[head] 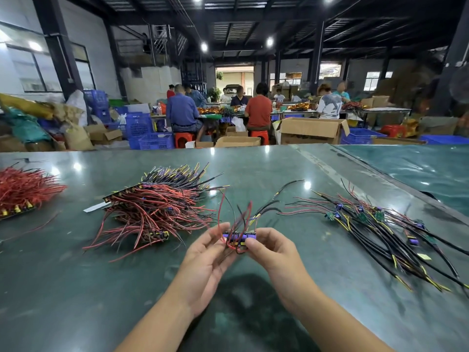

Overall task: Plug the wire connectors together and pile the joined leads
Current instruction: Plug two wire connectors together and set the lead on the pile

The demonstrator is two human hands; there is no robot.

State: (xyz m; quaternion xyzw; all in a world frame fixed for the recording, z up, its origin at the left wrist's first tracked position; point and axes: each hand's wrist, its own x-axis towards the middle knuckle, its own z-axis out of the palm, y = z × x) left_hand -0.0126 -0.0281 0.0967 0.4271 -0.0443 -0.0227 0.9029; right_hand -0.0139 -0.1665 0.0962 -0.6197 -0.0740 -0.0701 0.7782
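Green table [76,288], hands [238,246] pinching connectors [239,236].

You sit at a glossy green table [76,288] in a big workshop with a dark steel roof [253,19] and round ceiling lamps [204,47]. Beyond it, people on red stools [184,138] work at long benches, among cardboard boxes [312,130] and blue crates [156,141]. Windows [33,69] line the left wall.

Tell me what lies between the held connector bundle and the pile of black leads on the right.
Nothing visible. Both hands, left hand and right hand, hold the connector bundle above bare table; only table surface shows before the black lead pile.
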